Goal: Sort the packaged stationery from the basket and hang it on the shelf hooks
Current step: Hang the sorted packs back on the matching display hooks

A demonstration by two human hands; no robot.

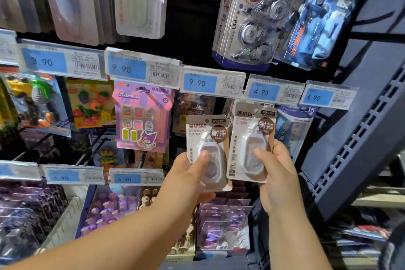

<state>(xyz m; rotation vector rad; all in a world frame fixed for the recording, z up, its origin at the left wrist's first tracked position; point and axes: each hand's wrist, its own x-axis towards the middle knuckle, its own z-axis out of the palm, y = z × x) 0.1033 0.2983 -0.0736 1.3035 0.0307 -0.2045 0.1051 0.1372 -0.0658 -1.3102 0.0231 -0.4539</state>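
1. The left hand (186, 173) grips the left pack (205, 131), a beige card with a correction tape under a clear blister. The thumb (202, 156) lies on the blister and the fingers curl behind the card's lower half.
2. The right hand (279, 173) grips the right pack (241, 138), a matching beige card. Its thumb (260, 153) is on the blister and its fingers wrap the card's right edge.
3. Both packs are upright and face the viewer, side by side. Their inner edges are just beside each other, and the right pack sits a little higher.
4. The top of the right pack reaches just under a blue 4.90 price tag (262, 92). Whether its hang hole is on a hook cannot be told.
5. The top of the left pack is below a 9.90 price tag (198, 83), in front of the hanging stock.
6. Just right of the right pack hangs a blue pack (293, 131) marked 15 cm.
7. To the left of the hands hangs a pink and purple Kuromi eraser pack (142, 120).
8. Above the price tags hang several triple-tape packs (252, 19), one behind another.
9. A dark grey slotted shelf upright (361, 129) slants along the far right.
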